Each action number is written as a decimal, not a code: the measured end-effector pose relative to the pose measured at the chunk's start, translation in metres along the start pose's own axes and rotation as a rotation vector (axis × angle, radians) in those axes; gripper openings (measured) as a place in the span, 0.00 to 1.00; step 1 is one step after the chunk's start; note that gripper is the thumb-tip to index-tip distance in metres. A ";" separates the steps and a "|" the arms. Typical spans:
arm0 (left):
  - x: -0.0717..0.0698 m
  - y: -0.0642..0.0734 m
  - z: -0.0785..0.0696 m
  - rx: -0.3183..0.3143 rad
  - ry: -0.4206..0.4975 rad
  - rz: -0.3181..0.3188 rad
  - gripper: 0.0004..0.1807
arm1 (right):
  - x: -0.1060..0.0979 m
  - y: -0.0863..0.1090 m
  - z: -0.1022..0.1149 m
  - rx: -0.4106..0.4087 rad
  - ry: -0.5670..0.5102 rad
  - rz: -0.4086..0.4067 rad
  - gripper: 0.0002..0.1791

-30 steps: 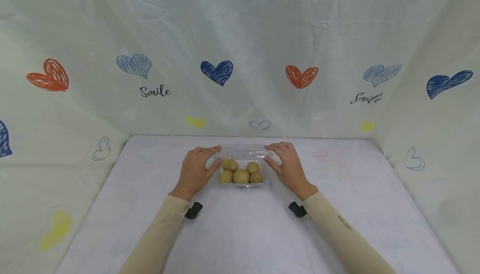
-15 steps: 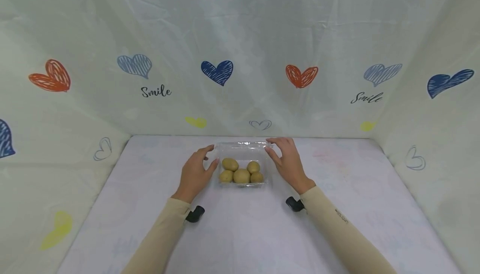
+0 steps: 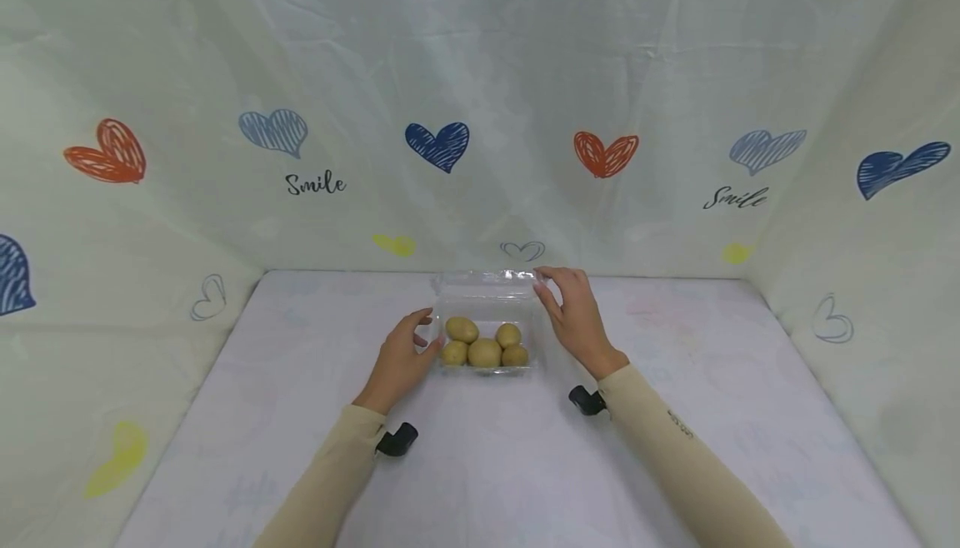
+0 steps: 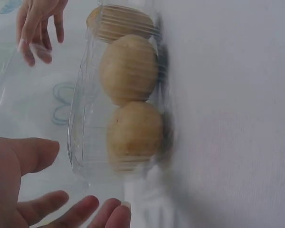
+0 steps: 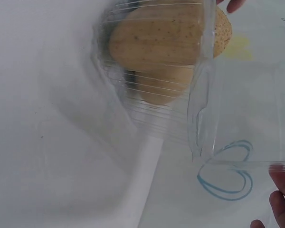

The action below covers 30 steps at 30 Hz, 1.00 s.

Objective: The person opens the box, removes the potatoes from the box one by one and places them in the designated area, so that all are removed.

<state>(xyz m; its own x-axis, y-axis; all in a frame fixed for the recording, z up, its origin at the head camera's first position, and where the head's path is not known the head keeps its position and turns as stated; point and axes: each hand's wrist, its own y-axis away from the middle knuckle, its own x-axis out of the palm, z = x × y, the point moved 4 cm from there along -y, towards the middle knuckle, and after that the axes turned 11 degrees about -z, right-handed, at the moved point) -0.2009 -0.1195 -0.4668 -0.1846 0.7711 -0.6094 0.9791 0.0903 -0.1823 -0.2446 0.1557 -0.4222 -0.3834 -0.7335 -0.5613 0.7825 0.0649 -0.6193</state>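
Note:
Several potatoes (image 3: 484, 352) lie in a clear plastic clamshell box (image 3: 487, 371) in the middle of the head view. Its hinged lid (image 3: 487, 286) is tilted up at the far side. My right hand (image 3: 577, 319) pinches the lid by its right corner. Beside the box's left wall is my left hand (image 3: 397, 361), thumb and fingers apart and holding nothing. Seen from the left wrist, potatoes (image 4: 133, 133) show through the ribbed wall, and the left fingers (image 4: 78, 209) curve loosely near the box's end. The right wrist view has right fingers (image 5: 282, 190) against the lid's edge.
The box stands on a white-covered table (image 3: 480, 465), near its back edge. A pale curtain (image 3: 510, 48) printed with hearts encloses the back and both sides. Small dark wrist cameras (image 3: 397, 440) hang below the sleeves.
The lid has swung up and back. My left hand has let go of its left corner and dropped toward the box's side, while my right hand has moved slightly away with the lid.

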 end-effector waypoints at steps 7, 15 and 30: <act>0.003 0.000 0.005 -0.059 0.074 -0.002 0.30 | 0.001 -0.005 -0.003 0.066 -0.031 0.006 0.17; 0.007 -0.001 0.011 -0.135 0.167 0.014 0.28 | 0.003 -0.010 -0.007 0.107 -0.052 -0.011 0.15; 0.008 -0.005 0.012 -0.292 0.397 0.009 0.28 | 0.010 -0.014 -0.020 0.176 -0.049 -0.038 0.13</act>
<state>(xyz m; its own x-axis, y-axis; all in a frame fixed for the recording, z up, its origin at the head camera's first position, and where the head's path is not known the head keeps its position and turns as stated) -0.2083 -0.1214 -0.4795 -0.1851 0.9480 -0.2588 0.9740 0.2119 0.0796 -0.2691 0.1613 -0.4301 -0.3935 -0.7657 -0.5089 0.8431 -0.0798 -0.5318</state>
